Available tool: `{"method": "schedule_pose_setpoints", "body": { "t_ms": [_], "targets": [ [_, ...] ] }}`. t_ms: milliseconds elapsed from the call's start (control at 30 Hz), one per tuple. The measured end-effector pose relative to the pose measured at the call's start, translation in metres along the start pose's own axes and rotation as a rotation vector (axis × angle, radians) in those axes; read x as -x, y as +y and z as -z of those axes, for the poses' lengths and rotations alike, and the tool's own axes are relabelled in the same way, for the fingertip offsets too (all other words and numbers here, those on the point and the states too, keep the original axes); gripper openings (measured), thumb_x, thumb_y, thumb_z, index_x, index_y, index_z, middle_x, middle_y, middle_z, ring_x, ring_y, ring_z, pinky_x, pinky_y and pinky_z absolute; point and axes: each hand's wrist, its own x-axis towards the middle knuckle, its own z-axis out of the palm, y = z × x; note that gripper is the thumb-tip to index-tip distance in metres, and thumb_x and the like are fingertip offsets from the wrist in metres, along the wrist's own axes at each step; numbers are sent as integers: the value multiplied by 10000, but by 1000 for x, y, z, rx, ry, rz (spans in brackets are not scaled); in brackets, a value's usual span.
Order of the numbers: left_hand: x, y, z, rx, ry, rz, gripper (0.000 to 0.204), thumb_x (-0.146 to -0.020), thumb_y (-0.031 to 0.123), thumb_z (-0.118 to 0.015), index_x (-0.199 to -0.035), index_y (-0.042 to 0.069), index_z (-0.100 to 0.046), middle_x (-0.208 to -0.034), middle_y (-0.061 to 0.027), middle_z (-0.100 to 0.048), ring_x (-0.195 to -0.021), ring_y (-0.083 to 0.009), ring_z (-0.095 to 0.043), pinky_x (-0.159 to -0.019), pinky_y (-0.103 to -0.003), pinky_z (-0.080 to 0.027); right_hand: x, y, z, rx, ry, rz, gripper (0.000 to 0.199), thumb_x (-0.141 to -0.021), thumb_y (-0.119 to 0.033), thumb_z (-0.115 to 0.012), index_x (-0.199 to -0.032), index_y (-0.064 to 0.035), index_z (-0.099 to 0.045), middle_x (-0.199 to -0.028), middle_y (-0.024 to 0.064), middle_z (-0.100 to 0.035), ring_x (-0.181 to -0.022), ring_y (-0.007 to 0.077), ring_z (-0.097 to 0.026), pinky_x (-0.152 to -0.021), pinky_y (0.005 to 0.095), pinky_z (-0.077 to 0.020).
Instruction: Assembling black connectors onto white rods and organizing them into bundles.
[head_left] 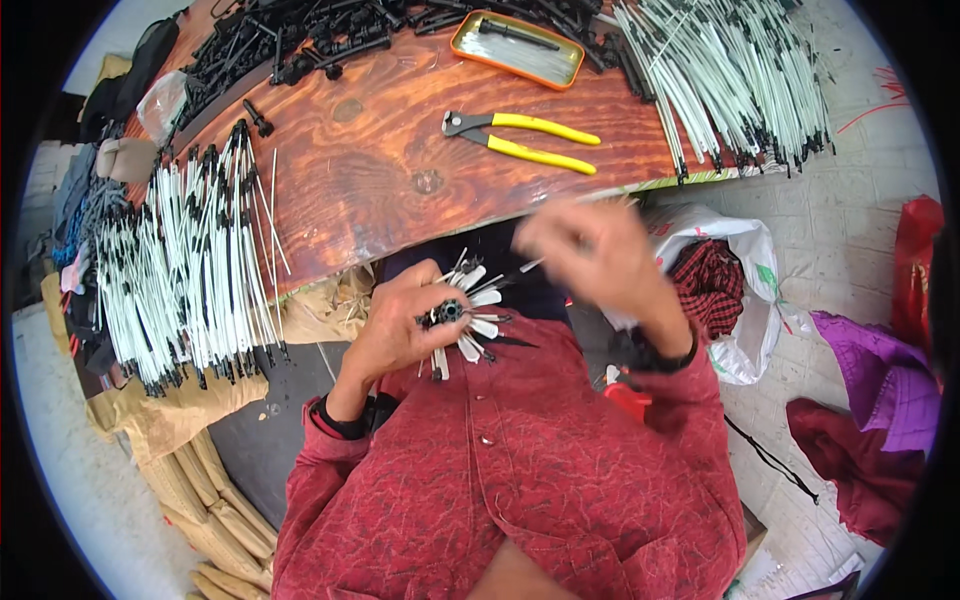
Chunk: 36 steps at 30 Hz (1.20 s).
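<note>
— What is your left hand (pixel 400 325) doing?
— It's clamped on a black hub with white ribs (pixel 462 318) fanning out, held just below the wooden table's (pixel 380 170) edge.
— And your right hand (pixel 595 255)?
— Blurred, just right of the hub; I cannot tell its grip.
— Farther out?
— Yellow-handled pliers (pixel 520 138) mid-table, an orange tray (pixel 516 48) behind, white rib bundles (pixel 190 270) left.

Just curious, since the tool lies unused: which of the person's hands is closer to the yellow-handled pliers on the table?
The right hand. It hovers, blurred, just below the pliers, past the table edge. The left hand sits lower and further left, gripping a black hub with white ribs.
</note>
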Motion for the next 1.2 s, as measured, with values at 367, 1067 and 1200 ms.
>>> {"method": "schedule_pose_setpoints", "body": {
  "t_ms": [367,1067,1200],
  "targets": [
    [11,-2,-5,-31,91,44,215,-796,189,-860,-949,89,-745,-787,-74,-482,-704,-245,-520,-607,-377,-403,-54,71,21,464,249,198,256,-832,-320,-824,-925,-103,-727,-983,64,-671,-806,221,-676,-666,348,-554],
    [15,-13,0,87,135,83,173,-805,132,-824,-940,69,-736,-798,-60,-465,-729,-212,-496,-628,-342,-394,66,61,-19,-524,-475,-34,284,-1046,-260,-619,-1006,8,-701,-1030,127,-682,-911,260,-685,-828,360,-538],
    [13,-10,-3,21,118,27,182,-800,147,-814,-935,73,-717,-795,-74,-475,-733,-242,-525,-618,-361,-407,67,66,-33,-261,-557,-25,229,-1055,-216,-600,-1076,-10,-699,-1076,130,-675,-977,299,-690,-879,382,-530]
  ]
}}
